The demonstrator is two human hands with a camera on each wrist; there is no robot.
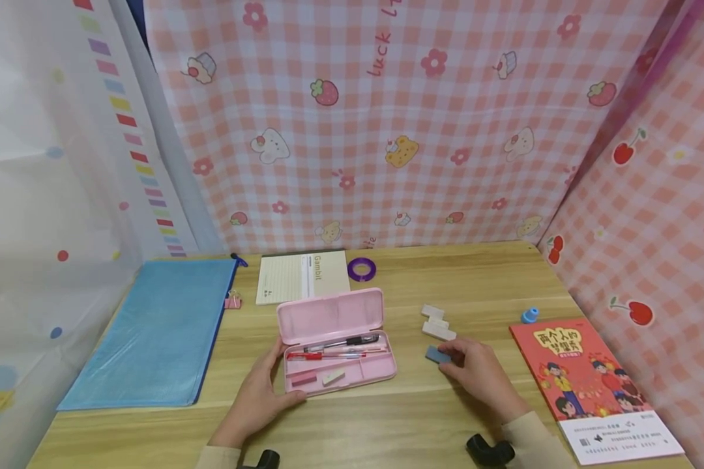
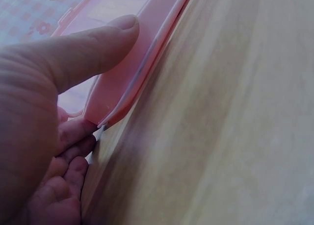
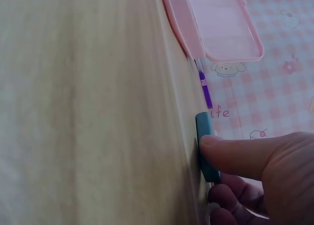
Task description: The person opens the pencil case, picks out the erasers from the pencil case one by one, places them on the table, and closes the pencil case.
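Observation:
A pink pencil case (image 1: 378,369) lies with its lid raised in the middle of the table. Inside are a black pen (image 1: 352,341), a red pen (image 1: 313,355), a pink eraser (image 1: 304,379) and a white eraser (image 1: 333,376). My left hand (image 1: 264,384) grips the case's left end, thumb over the front rim and fingers at the side; the left wrist view shows this thumb on the pink wall (image 2: 142,53). Right of the case, my right hand (image 1: 478,370) pinches a blue eraser (image 1: 437,355) between thumb and fingers, at the tabletop. Several white erasers (image 1: 439,331) lie just behind it.
At left lies a blue zip folder (image 1: 158,332) beside a pink binder clip (image 1: 233,300). A notepad (image 1: 293,280) and a purple tape roll (image 1: 362,269) lie behind the case. On the right are a red book (image 1: 586,371) and a small blue object (image 1: 530,315).

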